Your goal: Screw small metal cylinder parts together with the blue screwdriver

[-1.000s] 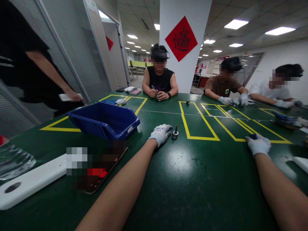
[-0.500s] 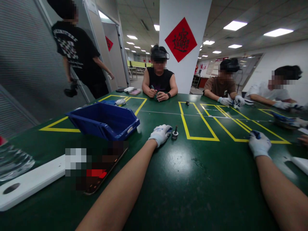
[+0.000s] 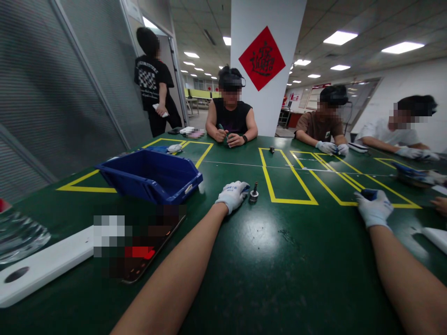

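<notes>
My left hand (image 3: 233, 196), in a white glove with blue-coated fingers, rests on the green table (image 3: 279, 260). Its fingers lie loosely curved and appear to hold nothing. Just right of the fingertips stands a small metal part (image 3: 254, 193), with a round base and a thin dark shaft pointing up; a narrow gap seems to separate it from the glove. Farther right, my right hand (image 3: 375, 208), gloved alike, rests by the near edge of a yellow-taped box. Its fingers bend loosely with the thumb apart, and the blue palm coating shows; nothing held is visible.
A blue bin (image 3: 150, 174) stands left, beyond a phone (image 3: 153, 251) and a long white object (image 3: 45, 270). A clear bottle (image 3: 21, 232) lies at the left edge. Another small dark part (image 3: 272, 150) sits farther back. Several people are around the table; another walks behind.
My right hand has shifted slightly left and turned a little, its thumb now more apart. My left hand and the metal part have stayed put. The walking person has moved farther away toward the doorway.
</notes>
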Available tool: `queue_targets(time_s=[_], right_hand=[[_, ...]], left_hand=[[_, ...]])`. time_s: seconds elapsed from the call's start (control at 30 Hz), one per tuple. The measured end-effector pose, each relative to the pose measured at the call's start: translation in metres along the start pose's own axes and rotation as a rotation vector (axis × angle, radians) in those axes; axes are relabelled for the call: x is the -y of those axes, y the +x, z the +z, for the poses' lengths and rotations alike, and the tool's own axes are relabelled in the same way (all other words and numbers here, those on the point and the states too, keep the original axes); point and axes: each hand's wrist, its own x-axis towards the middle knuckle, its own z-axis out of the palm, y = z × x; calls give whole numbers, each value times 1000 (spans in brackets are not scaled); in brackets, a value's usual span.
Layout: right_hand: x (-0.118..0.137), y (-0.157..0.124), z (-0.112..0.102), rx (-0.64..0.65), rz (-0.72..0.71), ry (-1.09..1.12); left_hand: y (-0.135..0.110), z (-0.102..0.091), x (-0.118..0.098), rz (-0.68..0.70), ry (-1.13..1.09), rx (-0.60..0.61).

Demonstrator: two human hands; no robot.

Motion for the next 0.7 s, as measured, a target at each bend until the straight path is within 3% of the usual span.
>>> queue_targets(time_s=[0.33,0.53,0.63,0.7], right_hand=[[-14,7,11,-61,-46,131],[-19,14,13,-195,-35,86],[-26,16,14,-93,-21,44],[-27,15,12,-82,-101,124]], left_hand=[[0,-1,-1,-5,-8,-4],[-1,-2,-2,-10,-16,-3],[-2,-2,-2,-15,-19,0],[-1,-2,-2,-7,-18,-4]])
